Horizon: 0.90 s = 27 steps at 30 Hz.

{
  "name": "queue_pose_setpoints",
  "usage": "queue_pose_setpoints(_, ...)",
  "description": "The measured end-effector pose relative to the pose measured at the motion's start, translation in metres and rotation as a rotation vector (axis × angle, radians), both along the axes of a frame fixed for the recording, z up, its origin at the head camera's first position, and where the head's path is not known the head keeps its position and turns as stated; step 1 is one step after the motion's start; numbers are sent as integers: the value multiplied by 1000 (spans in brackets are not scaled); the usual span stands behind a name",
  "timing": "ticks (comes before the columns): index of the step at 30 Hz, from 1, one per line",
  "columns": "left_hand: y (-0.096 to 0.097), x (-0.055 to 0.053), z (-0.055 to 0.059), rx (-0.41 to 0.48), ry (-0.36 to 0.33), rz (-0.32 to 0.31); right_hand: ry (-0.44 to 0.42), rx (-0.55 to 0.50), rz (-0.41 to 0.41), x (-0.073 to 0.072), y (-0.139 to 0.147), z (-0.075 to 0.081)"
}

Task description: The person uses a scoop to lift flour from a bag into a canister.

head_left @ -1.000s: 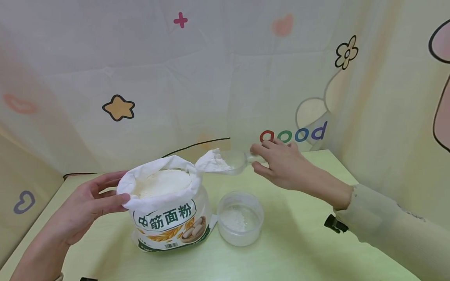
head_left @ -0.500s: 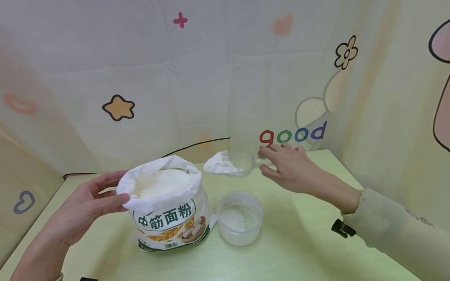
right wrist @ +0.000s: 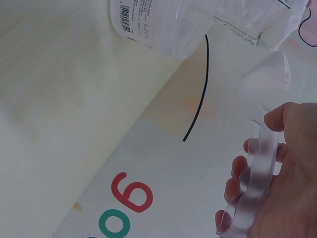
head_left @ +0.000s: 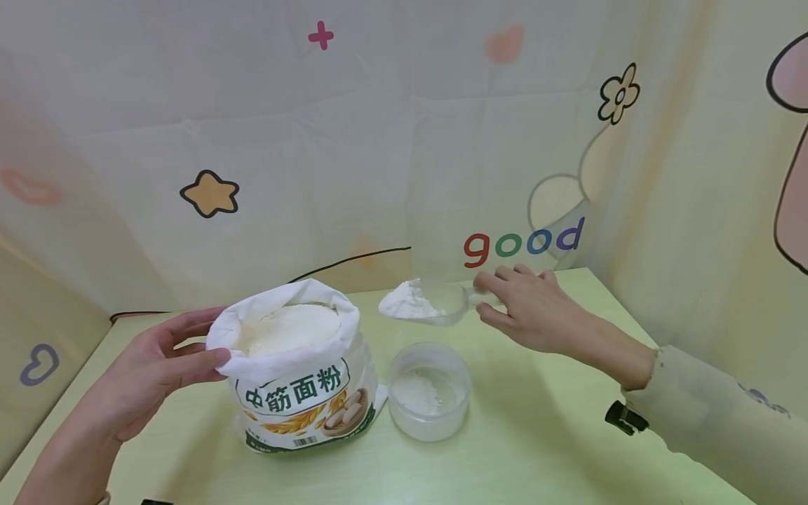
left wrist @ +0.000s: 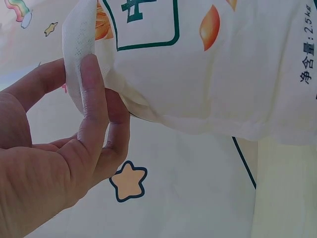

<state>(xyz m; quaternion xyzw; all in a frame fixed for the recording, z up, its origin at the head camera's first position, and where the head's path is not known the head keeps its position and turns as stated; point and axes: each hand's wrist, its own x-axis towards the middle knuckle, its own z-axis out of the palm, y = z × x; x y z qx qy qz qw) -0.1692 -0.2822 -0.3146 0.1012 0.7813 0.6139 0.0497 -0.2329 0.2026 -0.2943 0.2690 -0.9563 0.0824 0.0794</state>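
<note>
A white flour bag (head_left: 303,400) stands open-topped on the table, its rim folded outward and flour (head_left: 293,328) inside. My left hand (head_left: 160,365) pinches the folded rim at the bag's left; the left wrist view shows thumb and fingers (left wrist: 93,94) on either side of the fold. My right hand (head_left: 536,308) grips the handle of a clear plastic scoop (head_left: 453,303), with its fingers curled round the ridged handle (right wrist: 255,183) in the right wrist view. Heaped flour fills the scoop's front. Below the scoop sits a round clear tub (head_left: 431,421) with some flour at its bottom.
The pale green table (head_left: 505,449) carries the bag and the tub side by side, nearly touching. A printed curtain (head_left: 353,154) hangs behind the table and along both sides. A black clip (head_left: 625,419) hangs by the right sleeve.
My right hand has drawn the loaded scoop to the right and slightly down, away from the bag's rim to over the tub's far side. My left hand keeps its hold on the rim.
</note>
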Motion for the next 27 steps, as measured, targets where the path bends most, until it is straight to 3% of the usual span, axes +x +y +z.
queue_pose_setpoints(27,0,2,3,-4,-2,-3,-33,78,15,7,12,-3)
